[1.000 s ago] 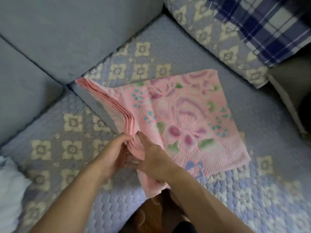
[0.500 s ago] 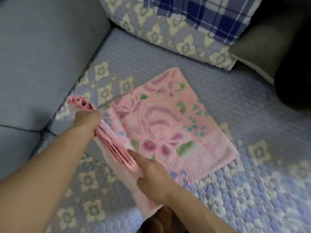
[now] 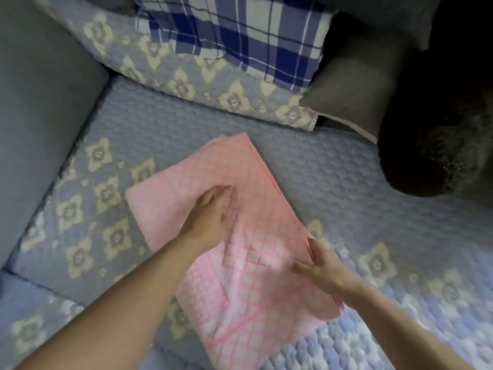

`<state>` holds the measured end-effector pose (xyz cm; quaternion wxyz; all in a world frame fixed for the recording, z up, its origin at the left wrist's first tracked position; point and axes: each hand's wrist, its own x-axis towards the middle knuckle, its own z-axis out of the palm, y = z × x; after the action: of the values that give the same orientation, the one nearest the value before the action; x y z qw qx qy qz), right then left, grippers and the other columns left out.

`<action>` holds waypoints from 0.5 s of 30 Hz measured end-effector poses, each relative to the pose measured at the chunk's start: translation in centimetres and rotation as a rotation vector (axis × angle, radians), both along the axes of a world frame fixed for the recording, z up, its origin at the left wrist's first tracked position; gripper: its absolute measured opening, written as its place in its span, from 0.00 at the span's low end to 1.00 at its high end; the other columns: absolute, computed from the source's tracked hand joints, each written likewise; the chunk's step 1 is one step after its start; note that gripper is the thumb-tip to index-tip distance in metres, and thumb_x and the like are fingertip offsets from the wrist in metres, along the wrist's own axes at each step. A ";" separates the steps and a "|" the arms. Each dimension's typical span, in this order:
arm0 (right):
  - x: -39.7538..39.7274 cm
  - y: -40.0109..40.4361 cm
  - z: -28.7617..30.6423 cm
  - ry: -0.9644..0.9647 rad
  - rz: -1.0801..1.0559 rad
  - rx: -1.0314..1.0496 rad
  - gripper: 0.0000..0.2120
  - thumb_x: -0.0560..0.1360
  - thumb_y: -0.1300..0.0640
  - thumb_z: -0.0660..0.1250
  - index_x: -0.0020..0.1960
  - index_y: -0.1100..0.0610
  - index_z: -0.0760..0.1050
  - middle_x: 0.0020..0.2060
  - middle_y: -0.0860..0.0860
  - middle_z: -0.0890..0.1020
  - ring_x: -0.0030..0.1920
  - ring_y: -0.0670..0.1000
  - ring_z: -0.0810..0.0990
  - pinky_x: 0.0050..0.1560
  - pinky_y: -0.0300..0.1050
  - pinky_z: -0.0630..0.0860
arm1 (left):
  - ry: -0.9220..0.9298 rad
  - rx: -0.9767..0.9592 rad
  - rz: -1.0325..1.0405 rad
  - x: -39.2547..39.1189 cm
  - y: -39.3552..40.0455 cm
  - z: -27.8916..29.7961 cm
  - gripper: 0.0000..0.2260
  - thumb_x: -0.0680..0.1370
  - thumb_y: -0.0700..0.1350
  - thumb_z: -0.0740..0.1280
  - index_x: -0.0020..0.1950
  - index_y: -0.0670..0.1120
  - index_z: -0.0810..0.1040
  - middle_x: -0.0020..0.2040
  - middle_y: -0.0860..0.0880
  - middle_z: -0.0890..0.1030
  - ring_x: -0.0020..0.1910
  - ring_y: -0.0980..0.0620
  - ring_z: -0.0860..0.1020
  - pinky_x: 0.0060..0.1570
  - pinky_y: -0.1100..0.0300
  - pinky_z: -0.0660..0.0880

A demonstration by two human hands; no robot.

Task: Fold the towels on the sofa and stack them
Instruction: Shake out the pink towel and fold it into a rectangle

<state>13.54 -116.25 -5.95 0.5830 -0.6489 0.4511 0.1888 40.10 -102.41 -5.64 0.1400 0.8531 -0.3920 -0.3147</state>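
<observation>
Quilted lilac sofa cover (image 3: 333, 182) with cream flower motifs spreads over the seat, and grey back cushions (image 3: 40, 97) rise at the left. On it, in the middle of the view, lies the pink towel (image 3: 248, 303), folded over so its checked side faces up, its layered edges stacked along the right side. The left hand (image 3: 210, 212) lies flat on the towel's upper half, fingers stretched out and pressing the cloth down, gripping nothing. The right hand (image 3: 320, 268) is at the towel's right edge, thumb laid out over the top and fingers against the layered border; motion blur hides whether it pinches the edge or only touches it. Behind, a blue plaid cloth (image 3: 240, 36) rests on a flowered cushion (image 3: 186, 84), with a dark furry shape (image 3: 432, 145) at the right
</observation>
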 end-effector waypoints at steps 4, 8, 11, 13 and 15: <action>-1.0 1.1 -1.7 0.071 0.043 -0.306 0.15 0.74 0.59 0.70 0.57 0.46 0.71 0.48 0.44 0.78 0.48 0.51 0.77 0.46 0.44 0.68 | -0.355 0.072 -0.293 4.3 -5.2 0.4 0.32 0.75 0.52 0.49 0.80 0.46 0.60 0.76 0.42 0.64 0.75 0.39 0.63 0.73 0.46 0.63; -1.8 0.7 -3.0 0.044 0.071 -0.265 0.11 0.75 0.57 0.69 0.53 0.45 0.73 0.45 0.40 0.80 0.46 0.51 0.79 0.45 0.48 0.74 | -0.284 0.286 -0.014 8.6 -11.1 -0.8 0.27 0.81 0.54 0.60 0.77 0.44 0.62 0.71 0.38 0.70 0.69 0.37 0.70 0.67 0.47 0.67; -1.5 0.1 -2.7 0.006 0.098 -0.281 0.06 0.73 0.56 0.68 0.43 0.51 0.71 0.35 0.47 0.78 0.39 0.53 0.76 0.41 0.50 0.73 | -0.182 0.296 0.042 10.5 -11.1 -0.9 0.18 0.82 0.54 0.62 0.66 0.43 0.72 0.64 0.39 0.77 0.62 0.38 0.76 0.57 0.51 0.72; -0.9 -0.4 -2.3 -0.023 0.115 -0.323 0.07 0.72 0.50 0.66 0.46 0.53 0.73 0.36 0.48 0.79 0.40 0.54 0.77 0.41 0.53 0.76 | -0.183 0.292 0.058 11.6 -9.5 -0.7 0.14 0.82 0.54 0.63 0.59 0.44 0.73 0.60 0.39 0.79 0.59 0.38 0.77 0.53 0.52 0.72; 0.0 -0.8 -2.3 -0.047 0.126 -0.356 0.10 0.74 0.50 0.68 0.54 0.50 0.76 0.44 0.49 0.83 0.46 0.55 0.81 0.45 0.52 0.77 | -0.189 0.364 0.108 12.5 -7.7 -0.4 0.14 0.82 0.52 0.63 0.57 0.42 0.73 0.59 0.37 0.79 0.58 0.38 0.77 0.53 0.51 0.72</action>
<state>13.57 -117.09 -8.29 0.4563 -0.7729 0.4222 0.1268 52.65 -110.09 -6.08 -0.0372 0.9099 -0.2936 -0.2907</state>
